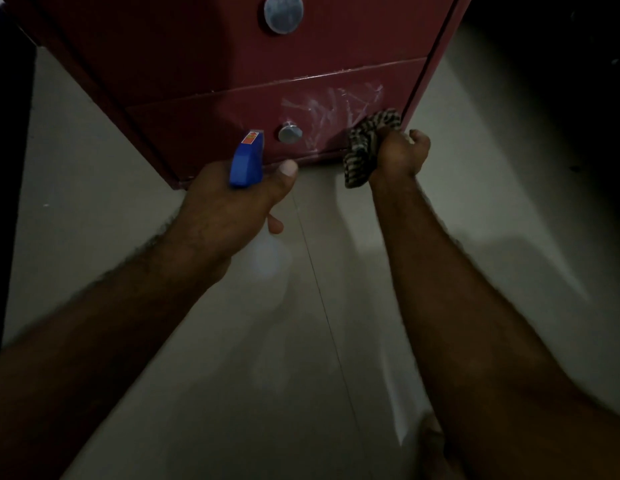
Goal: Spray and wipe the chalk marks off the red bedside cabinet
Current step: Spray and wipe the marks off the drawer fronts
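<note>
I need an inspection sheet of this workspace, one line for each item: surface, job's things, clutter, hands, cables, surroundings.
Surface: red cabinet; white chalk marks on the lower drawer front, right of its round knob.
Job's things: spray bottle, blue head pointing at the drawer; striped cloth by the drawer's lower right corner.
Clutter: nothing seen.
Hands: left hand grips the spray bottle; right hand grips the striped cloth.
Cables: nothing seen.
Surroundings: pale floor, dim light; upper knob above.
</note>
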Demonstrator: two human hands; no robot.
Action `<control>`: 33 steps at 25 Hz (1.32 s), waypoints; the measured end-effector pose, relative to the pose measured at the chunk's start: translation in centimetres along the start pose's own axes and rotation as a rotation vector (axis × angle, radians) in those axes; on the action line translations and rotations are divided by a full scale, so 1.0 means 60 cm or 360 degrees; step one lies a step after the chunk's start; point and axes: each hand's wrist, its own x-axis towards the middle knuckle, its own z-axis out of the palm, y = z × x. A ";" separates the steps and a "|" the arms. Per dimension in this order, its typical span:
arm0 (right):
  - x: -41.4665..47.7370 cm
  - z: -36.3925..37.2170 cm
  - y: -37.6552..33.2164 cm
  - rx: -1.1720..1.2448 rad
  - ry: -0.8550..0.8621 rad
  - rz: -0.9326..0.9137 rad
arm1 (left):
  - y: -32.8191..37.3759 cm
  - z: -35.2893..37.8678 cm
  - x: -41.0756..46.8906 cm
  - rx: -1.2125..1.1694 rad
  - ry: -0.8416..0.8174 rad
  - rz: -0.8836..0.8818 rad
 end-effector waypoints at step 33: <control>-0.062 0.027 -0.021 0.0137 -0.0252 -0.0236 | 0.015 0.007 -0.018 0.0023 -0.0058 0.0089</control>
